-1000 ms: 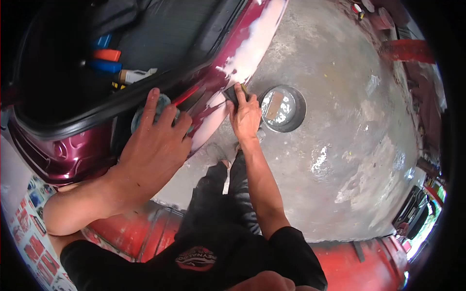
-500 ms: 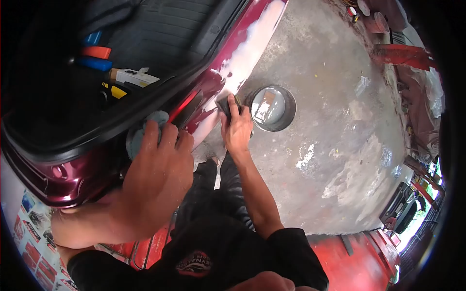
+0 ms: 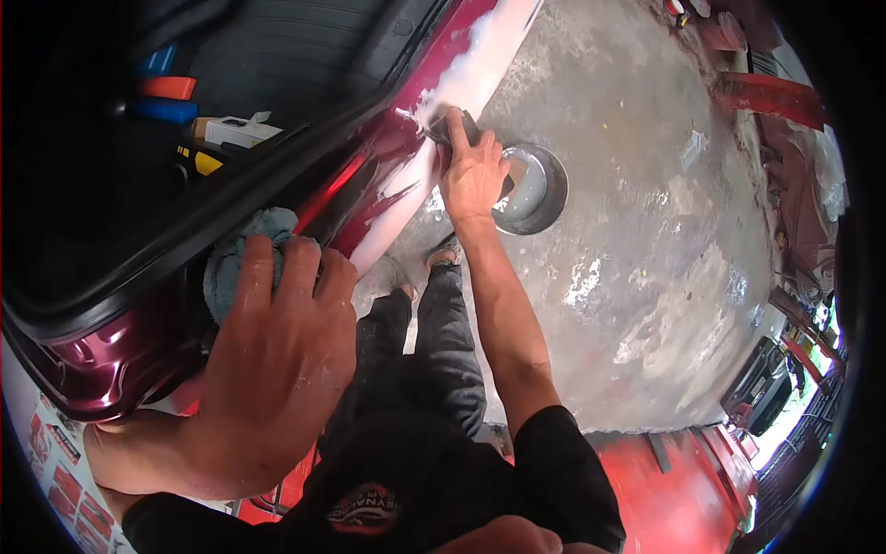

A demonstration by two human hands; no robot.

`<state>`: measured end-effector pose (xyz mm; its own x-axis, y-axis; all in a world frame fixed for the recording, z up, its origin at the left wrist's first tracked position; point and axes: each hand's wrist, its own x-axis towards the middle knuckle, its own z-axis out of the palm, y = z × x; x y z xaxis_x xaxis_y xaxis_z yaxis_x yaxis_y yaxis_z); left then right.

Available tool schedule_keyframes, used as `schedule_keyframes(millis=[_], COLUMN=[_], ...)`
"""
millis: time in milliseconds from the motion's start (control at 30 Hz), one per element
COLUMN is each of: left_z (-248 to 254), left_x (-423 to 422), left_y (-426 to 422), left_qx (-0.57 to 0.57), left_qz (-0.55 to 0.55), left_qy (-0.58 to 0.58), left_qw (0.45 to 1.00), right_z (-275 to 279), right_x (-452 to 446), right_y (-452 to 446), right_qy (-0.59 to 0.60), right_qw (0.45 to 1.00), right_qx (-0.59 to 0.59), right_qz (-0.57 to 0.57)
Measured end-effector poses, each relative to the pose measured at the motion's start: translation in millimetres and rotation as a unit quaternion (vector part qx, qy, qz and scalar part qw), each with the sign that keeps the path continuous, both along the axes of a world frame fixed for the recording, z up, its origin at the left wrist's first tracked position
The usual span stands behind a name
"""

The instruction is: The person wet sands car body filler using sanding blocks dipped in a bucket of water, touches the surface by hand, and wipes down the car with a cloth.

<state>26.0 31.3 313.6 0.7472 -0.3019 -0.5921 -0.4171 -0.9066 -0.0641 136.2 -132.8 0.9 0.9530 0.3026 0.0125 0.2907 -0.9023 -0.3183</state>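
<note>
My right hand (image 3: pixel 474 177) presses a dark sanding pad (image 3: pixel 471 128) flat against the maroon car bumper (image 3: pixel 367 152). Pale filler and bare whitish patches (image 3: pixel 484 69) cover the bumper's outer edge. Closer to me, my left hand (image 3: pixel 281 342) is closed around a grey-blue cloth (image 3: pixel 227 263), beside the tail light and the black trunk sill. My left palm is turned away, so part of the cloth is hidden. A round metal bucket (image 3: pixel 556 198) of cloudy liquid stands just right of my right hand, with a brown piece inside.
The open trunk (image 3: pixel 305 74) holds a white box (image 3: pixel 242 130), a yellow-and-black tool (image 3: pixel 198 161) and blue and red items. Stained concrete floor (image 3: pixel 637 249) spreads to the right. A red panel (image 3: pixel 674 480) lies behind me, and clutter lines the right wall.
My right hand has slid the sanding pad farther up along the bumper, away from me. My left hand and the cloth have shifted slightly left in view.
</note>
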Motion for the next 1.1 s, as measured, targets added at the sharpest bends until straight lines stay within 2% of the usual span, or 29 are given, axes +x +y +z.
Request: schedule_keyframes(millis=[33,100,133,167,233,300,367,433,500,567,667,700,767,833,867,967,1033,1100], left_z=[2,3,2,1,-2,-4,-1,2,0,-1,-3,-2,2,3,2,-2,-1,0], left_x=[0,1,1,0,-2,-3,-1,2,-1,-1,-2,-1,1,2,2,-2,-4,-2], left_y=[0,0,-1,-1,-1,-1,-1,-1,-2,-2,-3,-3,-3,-2,-3,-7,-9,-9], left_qx=[0.003,0.005,0.01,0.014,0.018,0.016,0.014,0.018,0.024,0.035,0.034,0.03,0.031,0.035,0.04,0.034,0.027,0.018], left_qz=[-0.002,-0.004,-0.008,-0.01,-0.013,-0.014,-0.008,-0.01,-0.018,-0.029,-0.022,-0.012,-0.02,-0.025,-0.026,0.004,0.023,0.035], left_qy=[0.003,0.01,0.001,-0.003,-0.01,-0.019,0.005,0.01,0.007,0.003,-0.008,-0.016,0.006,0.011,0.005,0.01,0.013,0.006], left_qw=[1.0,1.0,1.0,1.0,1.0,1.0,1.0,1.0,1.0,0.999,0.999,0.999,0.999,0.999,0.999,0.999,0.999,0.999], right_z=[-3,0,12,30,35,28,17,24,36,40,21,19,17,37,42,16,11,4], right_x=[-1,-37,-62,-85,-96,-61,-36,-59,-104,-108,-57,-43,-53,-92,-107,-58,-18,-30], right_y=[2,8,7,8,6,5,8,16,20,17,8,8,13,15,13,3,5,7], right_qy=[-0.013,0.01,0.016,0.081,0.049,0.055,0.005,0.048,0.0,0.012,0.049,0.005,0.009,0.074,0.04,0.055,0.005,0.015], right_qw=[1.0,0.994,0.989,0.985,0.985,0.993,0.998,0.99,0.986,0.989,0.995,0.998,0.992,0.989,0.992,0.995,1.0,0.996], right_qx=[-0.001,0.088,0.139,0.148,0.166,0.099,0.047,0.109,0.164,0.149,0.079,0.04,0.098,0.119,0.116,0.084,0.021,0.061], right_qz=[-0.006,-0.058,-0.041,-0.036,0.001,-0.012,-0.036,-0.078,-0.016,0.005,-0.041,-0.046,-0.079,-0.054,-0.015,-0.028,-0.023,-0.062])
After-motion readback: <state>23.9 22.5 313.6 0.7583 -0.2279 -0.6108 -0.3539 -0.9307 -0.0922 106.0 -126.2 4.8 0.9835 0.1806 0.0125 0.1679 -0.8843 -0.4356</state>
